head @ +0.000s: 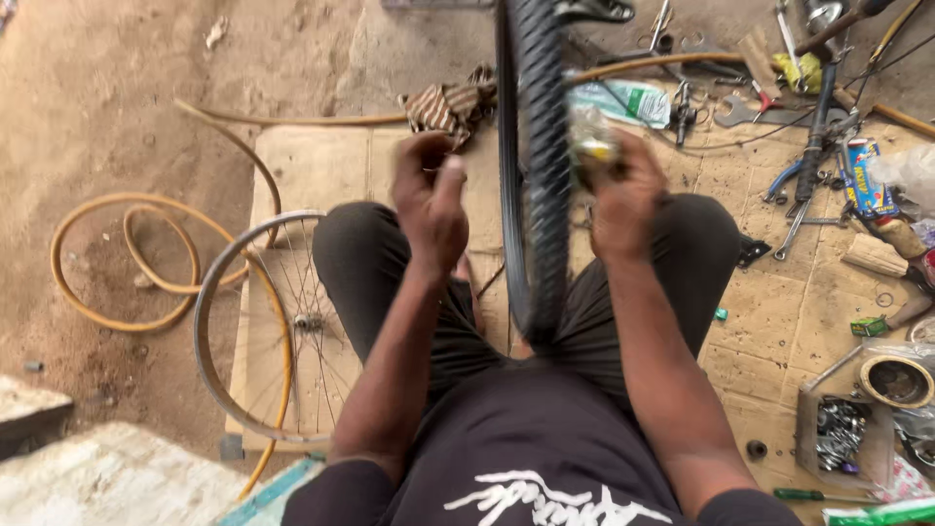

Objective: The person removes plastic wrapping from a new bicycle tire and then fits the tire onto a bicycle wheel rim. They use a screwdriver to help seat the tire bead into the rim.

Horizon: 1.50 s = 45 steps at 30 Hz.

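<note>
An upright bicycle wheel with a black knobbly tyre (541, 166) stands between my knees, seen edge-on. My left hand (429, 200) is raised just left of the tyre, fingers pinched together; whether it grips something small I cannot tell. My right hand (623, 200) is on the right side of the wheel, closed around a shiny metal part at the hub (592, 146), which is blurred. I sit on a cardboard sheet (321, 161) with dark trousers over both legs.
A bare spoked rim (209, 331) lies at my left, with a coiled tan hose (117, 263) on the dirt beyond it. Wrenches and tools (779, 107) are scattered at the upper right. A box of small metal parts (842, 433) and a round tin (896, 380) sit lower right.
</note>
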Motion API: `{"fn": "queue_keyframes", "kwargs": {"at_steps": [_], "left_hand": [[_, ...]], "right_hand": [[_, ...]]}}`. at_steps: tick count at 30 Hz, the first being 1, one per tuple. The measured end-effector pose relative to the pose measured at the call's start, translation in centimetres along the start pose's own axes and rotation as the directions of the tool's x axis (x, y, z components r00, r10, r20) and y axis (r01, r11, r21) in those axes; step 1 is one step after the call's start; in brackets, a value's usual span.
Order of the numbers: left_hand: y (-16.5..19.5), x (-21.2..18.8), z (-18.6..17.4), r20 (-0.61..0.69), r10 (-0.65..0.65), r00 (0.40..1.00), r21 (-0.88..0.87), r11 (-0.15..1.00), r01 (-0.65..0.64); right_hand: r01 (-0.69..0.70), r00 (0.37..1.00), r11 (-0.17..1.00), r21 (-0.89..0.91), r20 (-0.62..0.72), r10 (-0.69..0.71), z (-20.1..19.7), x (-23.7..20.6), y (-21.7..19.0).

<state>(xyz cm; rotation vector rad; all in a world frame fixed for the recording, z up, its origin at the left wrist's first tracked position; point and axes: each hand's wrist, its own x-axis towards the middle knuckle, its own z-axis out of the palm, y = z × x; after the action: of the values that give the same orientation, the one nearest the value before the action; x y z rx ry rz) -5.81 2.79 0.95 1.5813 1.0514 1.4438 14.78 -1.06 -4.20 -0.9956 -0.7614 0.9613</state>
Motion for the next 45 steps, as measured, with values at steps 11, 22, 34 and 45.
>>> {"fn": "queue_keyframes", "kwargs": {"at_steps": [11, 22, 34, 45], "left_hand": [[-1.3, -4.0, -0.7, 0.300, -0.049, 0.953, 0.282, 0.959, -0.040], [4.6, 2.7, 0.6, 0.116, -0.145, 0.983, 0.255, 0.960, 0.111], [13.8, 0.8, -0.4, 0.417, 0.104, 0.903, 0.300, 0.922, -0.245], [6.0, 2.0, -3.3, 0.384, -0.272, 0.882, 0.216, 0.956, 0.201]], "right_hand": [[-0.093, 0.916, 0.929, -0.359, 0.335, 0.221, 2.3, -1.5, 3.4], [0.020, 0.934, 0.959, -0.282, 0.349, 0.083, 4.0, -6.3, -5.7], [0.563, 0.787, 0.709, -0.425, 0.538, -0.303, 3.3, -4.9, -8.6], [0.050, 0.979, 0.811, -0.582, 0.190, 0.076, -0.6, -2.2, 1.5]]}}
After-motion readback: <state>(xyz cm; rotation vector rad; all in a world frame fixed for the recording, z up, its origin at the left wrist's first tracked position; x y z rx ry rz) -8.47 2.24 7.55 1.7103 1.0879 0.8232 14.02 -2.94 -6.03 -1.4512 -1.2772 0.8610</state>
